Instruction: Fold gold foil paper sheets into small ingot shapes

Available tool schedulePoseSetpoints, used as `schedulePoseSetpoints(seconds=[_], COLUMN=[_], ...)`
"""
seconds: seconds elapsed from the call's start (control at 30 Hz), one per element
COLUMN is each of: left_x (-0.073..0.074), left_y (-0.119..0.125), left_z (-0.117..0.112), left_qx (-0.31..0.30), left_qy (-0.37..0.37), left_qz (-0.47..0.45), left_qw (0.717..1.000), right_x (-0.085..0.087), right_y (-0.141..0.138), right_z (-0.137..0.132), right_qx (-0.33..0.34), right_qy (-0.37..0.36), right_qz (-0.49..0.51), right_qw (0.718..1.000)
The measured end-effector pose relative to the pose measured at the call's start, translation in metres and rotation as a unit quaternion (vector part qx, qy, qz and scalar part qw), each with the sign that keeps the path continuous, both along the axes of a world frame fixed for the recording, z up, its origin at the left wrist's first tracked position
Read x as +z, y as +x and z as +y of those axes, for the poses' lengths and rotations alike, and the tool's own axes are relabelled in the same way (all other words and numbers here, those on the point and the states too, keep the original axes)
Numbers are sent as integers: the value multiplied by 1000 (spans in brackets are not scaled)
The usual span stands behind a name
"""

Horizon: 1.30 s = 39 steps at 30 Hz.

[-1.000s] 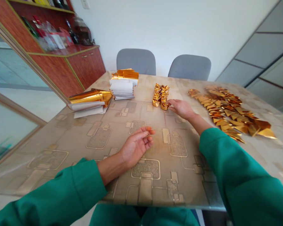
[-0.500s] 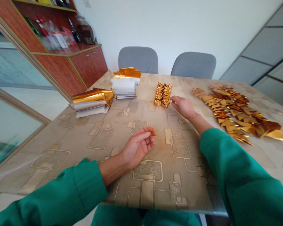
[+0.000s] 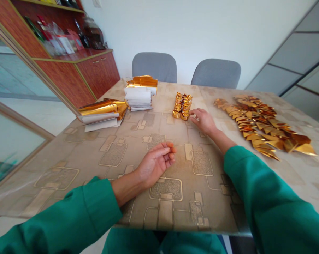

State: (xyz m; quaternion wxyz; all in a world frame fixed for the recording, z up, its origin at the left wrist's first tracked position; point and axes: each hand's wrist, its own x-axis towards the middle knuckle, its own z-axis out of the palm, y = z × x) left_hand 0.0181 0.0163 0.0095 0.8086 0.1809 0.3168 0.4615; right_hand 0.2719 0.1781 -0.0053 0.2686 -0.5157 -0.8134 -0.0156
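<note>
My left hand (image 3: 158,163) rests palm inward above the near middle of the table, its fingers loosely curled and nothing visible in them. Farther forward, my right hand (image 3: 203,120) is beside two short rows of folded gold foil paper pieces (image 3: 182,106). Its fingertips are at the right row's near end; whether they touch it I cannot tell. To the right lie longer rows of folded gold paper (image 3: 265,125), nested into one another. Sheets of gold foil paper with white backs (image 3: 103,114) lie loosely rolled at the left, with another stack (image 3: 140,93) behind them.
The patterned table (image 3: 138,148) runs to two grey chairs (image 3: 154,67) at its far side. A reddish wooden cabinet (image 3: 95,72) holding bottles and bags stands at the back left, and a glass-panelled frame (image 3: 21,120) stands along the left.
My right hand has moved slightly, its fingertips now at the near end of the right gold row. My left hand stays in place. The view has shifted a little.
</note>
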Motion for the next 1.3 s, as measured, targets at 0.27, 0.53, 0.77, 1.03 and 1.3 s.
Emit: schedulePoseSetpoints(seconds=[0.27, 0.53, 0.77, 1.03, 1.3], left_x=[-1, 4, 5, 7, 6], left_y=[-1, 0, -3, -4, -3], left_z=[7, 4, 5, -4, -8], left_qx=[49, 48, 11, -85, -97], left_qy=[41, 73, 46, 55, 111], left_qz=[79, 139, 35, 45, 124], left_qw=[995, 986, 998, 994, 981], right_x=[23, 38, 45, 36, 25], right_y=[-38, -79, -79, -81, -88], right_z=[-72, -163, -172, -171, -172], right_qx=[24, 91, 123, 96, 85], right_qy=[-29, -120, -178, -432, -429], right_qz=[109, 211, 268, 450, 481], right_qw=[993, 966, 939, 775, 760])
